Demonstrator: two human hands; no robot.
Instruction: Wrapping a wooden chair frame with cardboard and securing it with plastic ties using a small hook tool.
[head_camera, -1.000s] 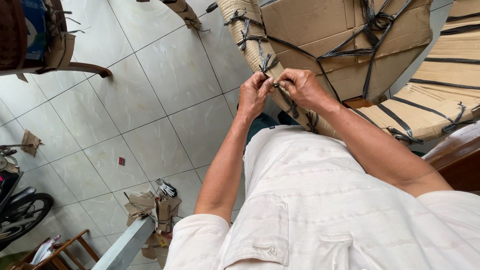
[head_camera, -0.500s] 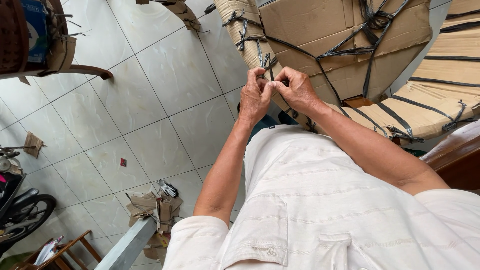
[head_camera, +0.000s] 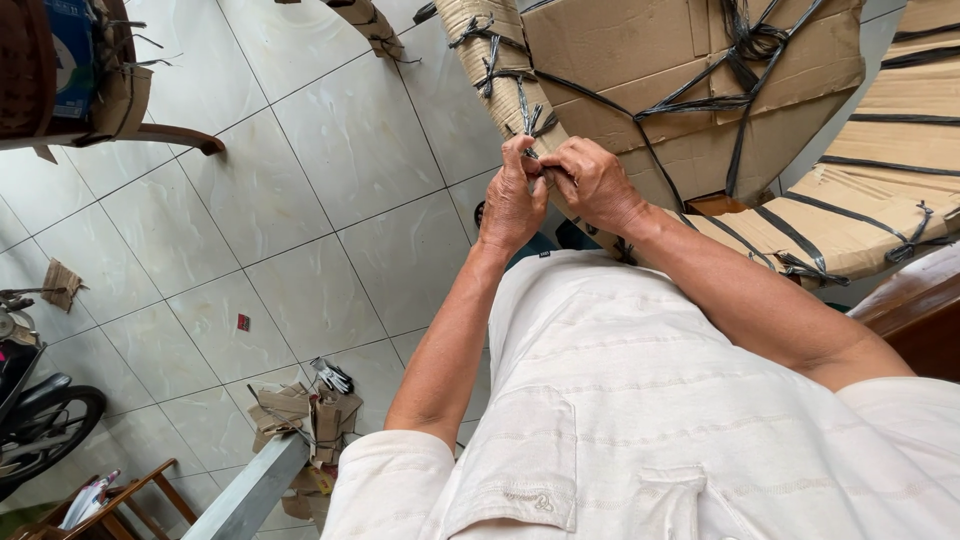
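**Both hands pinching the black strap at the wrapped leg**

Head view: your left hand and right hand are meeting just above frame centre, fingers closed together on a black strap. It is running up toward the top edge along the cardboard-wrapped leg. Both forearms are reaching forward, equally near.
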